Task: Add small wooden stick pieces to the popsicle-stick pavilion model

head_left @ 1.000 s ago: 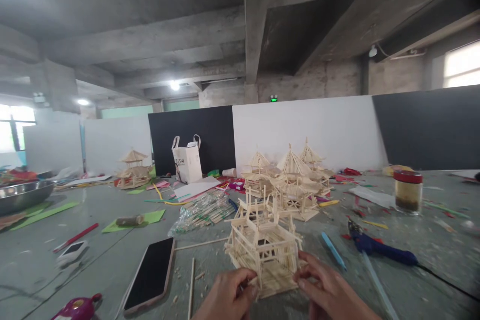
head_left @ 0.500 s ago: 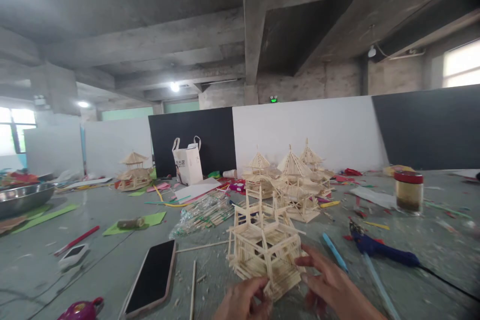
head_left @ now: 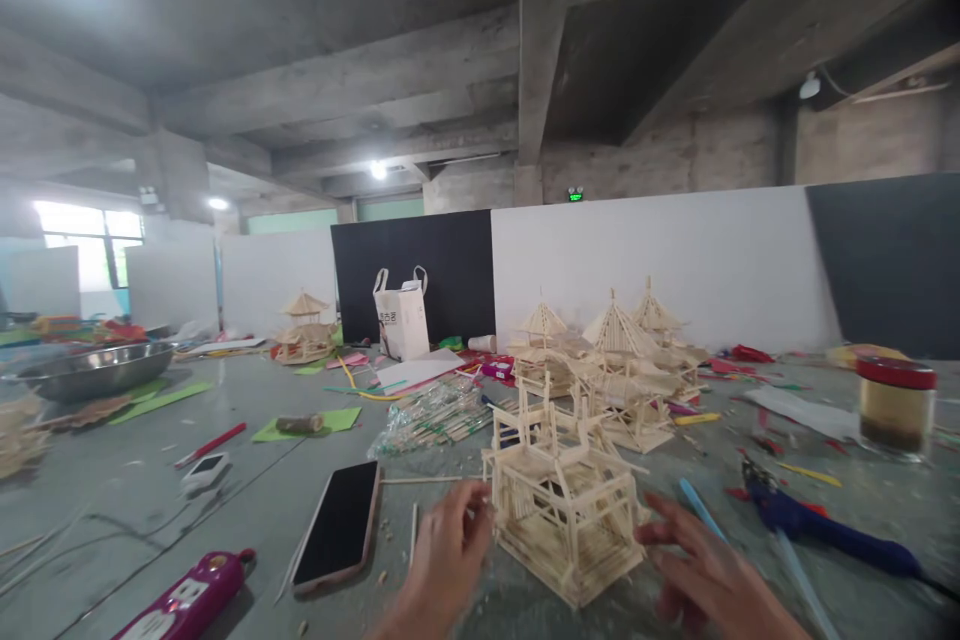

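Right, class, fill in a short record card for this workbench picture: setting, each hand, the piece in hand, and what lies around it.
setting: grey worktable in a concrete hall
left hand: fingertips on the left side of the stick pavilion model
right hand: open, at the model's right corner; contact unclear
model: unroofed, resting on the table
left of it: smartphone, face up
right of it: blue glue gun, red-lidded jar
behind: finished stick pavilions, white bag
far left: steel bowl
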Available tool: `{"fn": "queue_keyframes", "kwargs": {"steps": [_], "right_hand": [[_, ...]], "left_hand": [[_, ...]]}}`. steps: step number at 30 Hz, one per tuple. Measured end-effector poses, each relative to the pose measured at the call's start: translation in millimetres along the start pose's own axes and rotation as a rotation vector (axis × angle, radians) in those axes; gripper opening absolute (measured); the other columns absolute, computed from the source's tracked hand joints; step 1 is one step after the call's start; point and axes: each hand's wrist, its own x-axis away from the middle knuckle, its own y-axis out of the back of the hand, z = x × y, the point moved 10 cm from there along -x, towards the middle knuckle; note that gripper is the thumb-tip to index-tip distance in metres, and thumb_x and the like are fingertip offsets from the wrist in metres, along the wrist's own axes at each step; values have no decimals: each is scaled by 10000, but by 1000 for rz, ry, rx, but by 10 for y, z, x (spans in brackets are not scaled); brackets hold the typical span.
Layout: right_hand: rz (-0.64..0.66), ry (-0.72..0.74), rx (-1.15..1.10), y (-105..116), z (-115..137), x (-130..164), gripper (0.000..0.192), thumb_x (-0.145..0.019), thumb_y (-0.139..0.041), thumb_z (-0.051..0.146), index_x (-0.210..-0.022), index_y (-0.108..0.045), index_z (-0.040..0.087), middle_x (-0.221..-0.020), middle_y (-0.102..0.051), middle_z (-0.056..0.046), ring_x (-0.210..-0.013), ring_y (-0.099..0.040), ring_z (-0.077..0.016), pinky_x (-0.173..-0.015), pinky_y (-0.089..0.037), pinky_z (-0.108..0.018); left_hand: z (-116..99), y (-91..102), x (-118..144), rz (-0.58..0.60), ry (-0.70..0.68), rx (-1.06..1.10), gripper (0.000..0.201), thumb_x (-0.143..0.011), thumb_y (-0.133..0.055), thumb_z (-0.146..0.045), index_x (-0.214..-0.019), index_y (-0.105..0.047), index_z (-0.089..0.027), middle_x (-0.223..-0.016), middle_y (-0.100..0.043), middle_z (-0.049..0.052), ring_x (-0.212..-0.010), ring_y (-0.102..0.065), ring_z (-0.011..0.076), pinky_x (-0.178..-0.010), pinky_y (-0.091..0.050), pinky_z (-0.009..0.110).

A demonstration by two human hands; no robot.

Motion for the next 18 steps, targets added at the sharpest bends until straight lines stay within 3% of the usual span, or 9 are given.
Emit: {"fn": "queue_keyframes", "kwargs": {"steps": [3,8,14,18], "right_hand": [[-5,1,2,-2,5,8,568,-753,-429,498,-1229,-282,225,-1010,-571,-60,-447,-559,-122,-379,-418,-252],[43,-18,-25,-87,-48,0,609,-751,-429,517,-1256,-235,238,-1001,-573,-69,-423,-557,-127,-346,-380,-245],[52,-5,-32,-148,-51,8,635,-746,-421,509,-1272,-231,208,-1004,-568,-95,-389,-545,-118,-329,-368,-244],[49,-9,-57,-128,-62,9,602,-729,-441,459,-1257,-256,237,-1129,-529,-114,-436,-562,-116,-346,-396,-249]], "left_hand": [[110,44,-91,-26,-8,-36,297,-814,-443,-319,-1023,-586,-164,-739,-623,23,-545,-549,138,-529,-408,231],[86,27,-158,-30,-74,-86,274,-782,-502,-301,-967,-659,-173,-759,-637,38,-635,-555,155,-629,-414,246],[16,-13,-172,16,-104,-129,296,-808,-461,-319,-905,-694,-164,-771,-632,53,-649,-554,152,-612,-392,230],[15,-31,-146,15,-93,-136,296,-807,-460,-318,-889,-706,-176,-746,-628,36,-630,-545,143,-594,-374,223]]}}
